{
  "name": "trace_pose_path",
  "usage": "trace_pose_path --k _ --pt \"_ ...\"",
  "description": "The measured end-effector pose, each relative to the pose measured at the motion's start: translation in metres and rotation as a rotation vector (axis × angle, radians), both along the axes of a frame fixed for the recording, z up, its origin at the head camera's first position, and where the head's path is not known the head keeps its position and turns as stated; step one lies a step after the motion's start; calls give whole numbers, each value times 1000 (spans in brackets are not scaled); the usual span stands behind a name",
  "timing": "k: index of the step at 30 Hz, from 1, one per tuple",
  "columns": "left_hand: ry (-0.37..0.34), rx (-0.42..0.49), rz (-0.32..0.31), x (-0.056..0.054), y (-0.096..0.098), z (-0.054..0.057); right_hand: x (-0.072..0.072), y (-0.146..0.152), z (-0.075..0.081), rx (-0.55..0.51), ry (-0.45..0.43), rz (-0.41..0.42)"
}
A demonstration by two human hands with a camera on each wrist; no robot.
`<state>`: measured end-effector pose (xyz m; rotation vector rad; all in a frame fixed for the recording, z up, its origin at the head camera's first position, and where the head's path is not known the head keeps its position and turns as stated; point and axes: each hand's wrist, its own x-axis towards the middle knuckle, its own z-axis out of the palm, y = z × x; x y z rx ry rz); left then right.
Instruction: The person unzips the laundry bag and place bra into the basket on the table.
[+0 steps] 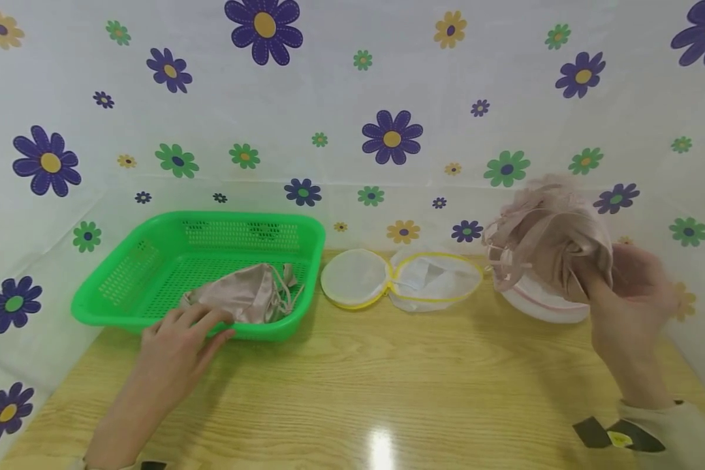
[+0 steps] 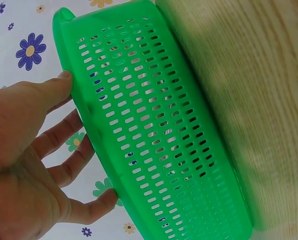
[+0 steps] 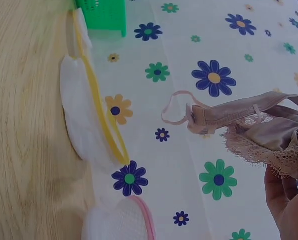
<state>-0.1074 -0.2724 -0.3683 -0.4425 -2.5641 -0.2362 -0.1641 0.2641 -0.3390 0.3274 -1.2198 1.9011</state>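
Observation:
My right hand (image 1: pixel 634 294) grips a dusty-pink bra (image 1: pixel 564 241) with lace edging and satin straps, held up above the table's right side. Its lace and a dangling strap show in the right wrist view, beside the fingers (image 3: pixel 276 195). My left hand (image 1: pixel 179 339) rests at the near rim of a green plastic basket (image 1: pixel 205 222). In the left wrist view its fingers are spread, with tips right at the rim. Inside the basket lies a satin piece (image 1: pixel 241 294) of similar pink with thin straps.
Between basket and right hand lies an unzipped white mesh laundry bag (image 1: pixel 358 277) with yellow trim. A white mesh bag (image 1: pixel 540 303) with pink trim stands partly behind the bra. A flowered sheet (image 1: pixel 329 98) hangs behind the wooden table (image 1: pixel 352 378).

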Motion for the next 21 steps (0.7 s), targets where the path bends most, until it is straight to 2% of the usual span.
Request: trace_pose_path --k 9,16,21 --pt "11 4 7 0 0 -1 -5 -25 2 64 23 50" --pt "-3 5 12 0 0 -1 -10 -42 -4 87 42 102" --pt "2 14 8 0 0 -1 -13 -55 -6 145 47 117"
